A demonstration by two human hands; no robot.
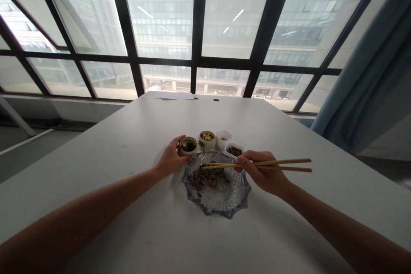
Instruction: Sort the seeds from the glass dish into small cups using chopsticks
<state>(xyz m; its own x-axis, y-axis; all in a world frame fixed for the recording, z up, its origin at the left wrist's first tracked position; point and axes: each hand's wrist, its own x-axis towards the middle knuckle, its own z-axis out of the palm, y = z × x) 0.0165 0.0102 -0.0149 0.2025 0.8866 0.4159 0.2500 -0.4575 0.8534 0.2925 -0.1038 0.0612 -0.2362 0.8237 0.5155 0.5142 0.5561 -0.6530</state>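
**Centre of frame.** A scalloped glass dish [221, 201] sits on the white tabletop [128, 145]. A heap of dark striped seeds [205, 177] lies in its upper left part. The lower part of the dish is bare glass.

**Left hand** [170, 160]. It is left of centre, with the fingers curled round a small brown cup [195, 144] and closed on it. The cup is just beyond the dish's upper left rim and holds something dark. Whether it rests on the tabletop or is lifted cannot be told.

**Right hand** [265, 176]. It is right of centre, just beside the dish's right rim, with the fingers clamped on a pair of wooden chopsticks [279, 165]. The chopsticks run nearly level across the frame. Their butts point right and their tips are over the seeds in the upper part of the dish. The tips lie close together; whether they grip a seed cannot be told.

**Surroundings.**
- A second cup [205, 145] with pale contents stands just right of the brown cup.
- Right of it is a small white tray [227, 133].
- A second white tray [240, 147] with dark pieces sits near the right hand's fingertips.
- A paper sheet [168, 95] lies at the tabletop's far edge.
- A window [199, 30] fills the upper frame.
- A blue curtain [369, 72] hangs at the right.
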